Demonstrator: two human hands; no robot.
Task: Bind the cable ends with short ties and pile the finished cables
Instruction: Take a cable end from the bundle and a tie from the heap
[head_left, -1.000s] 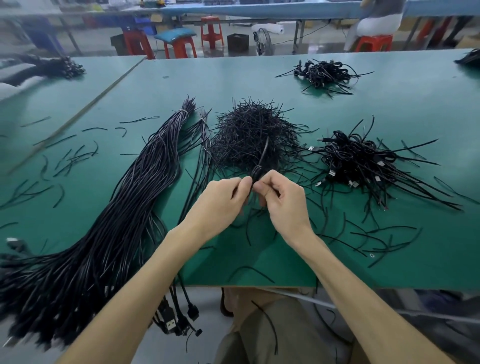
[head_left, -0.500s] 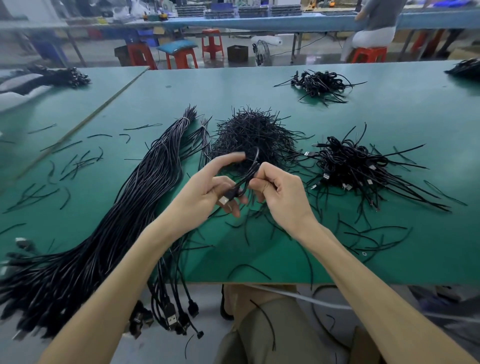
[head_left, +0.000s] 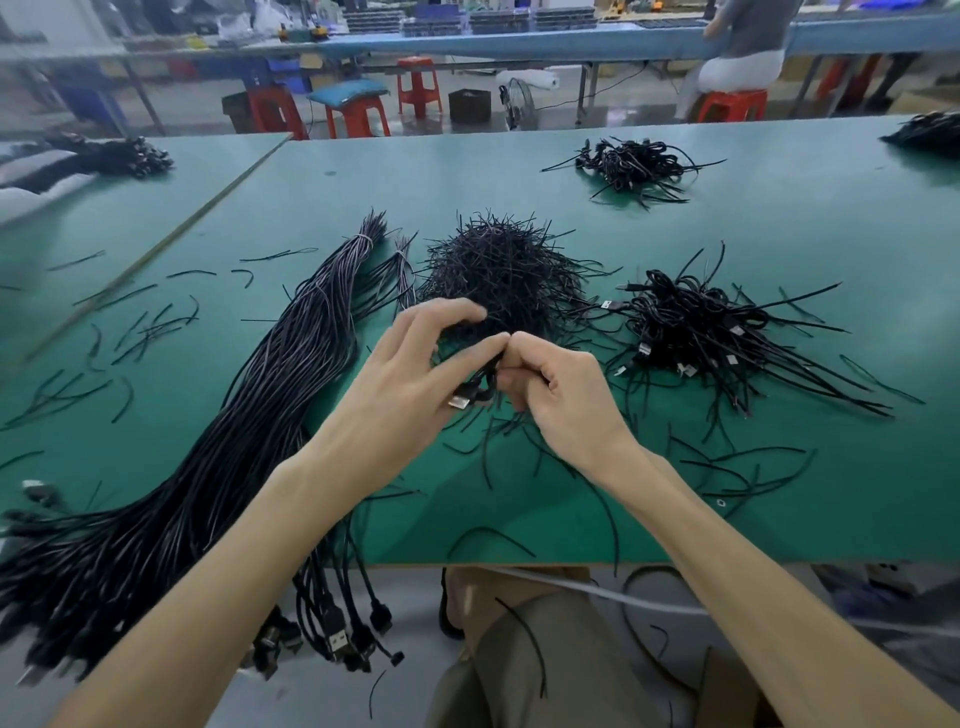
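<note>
Cable (head_left: 470, 395) is being pinched by left hand (head_left: 400, 384) and right hand (head_left: 561, 400), pile (head_left: 696, 332) lying rightward, nearer that grip.

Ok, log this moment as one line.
step: binding cable end | left hand grip: holds cable | right hand grip: pinches cable | finished pile: on table, right

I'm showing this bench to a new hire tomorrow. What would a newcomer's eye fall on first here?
First the two hands meeting mid-frame: left hand and right hand pinch a black cable whose metal plug pokes out below. Next, the long cable bundle sweeping down the left and over the near edge of the green table, then the spiky mound of ties behind the hands and the finished pile at right.
</note>
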